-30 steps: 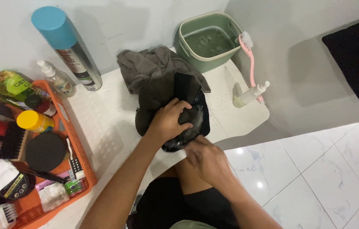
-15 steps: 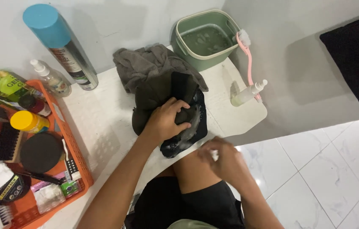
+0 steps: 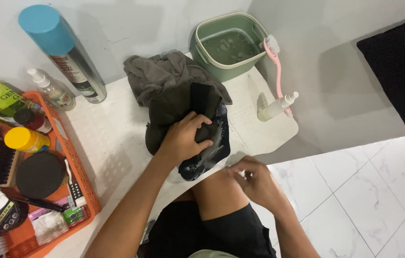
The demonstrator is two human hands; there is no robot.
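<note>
1. Here, a black shoe [image 3: 208, 143], glossy and streaked with white suds, lying on a grey towel [image 3: 166, 91] near the front edge of the white tabletop [image 3: 111, 143].
2. Pressed down by the left hand [image 3: 183, 138], its fingers [image 3: 201, 120] curled over the upper and gripping the shoe.
3. Held low over the bare knee, the right hand [image 3: 255, 179], its fingers [image 3: 240, 172] pinched narrow around something small and pale; cannot tell what.
4. Behind the towel, a green tub [image 3: 255, 55] of cloudy water with a pink brush [image 3: 275, 57] leaning on its rim, and a small pump bottle [image 3: 276, 107] just beside.
5. At the left, an orange basket [image 3: 85, 188] of care items and a tall spray can [image 3: 64, 52].
6. Compared with half a second ago: left hand unmoved on the shoe, right hand drawn slightly nearer the body.
</note>
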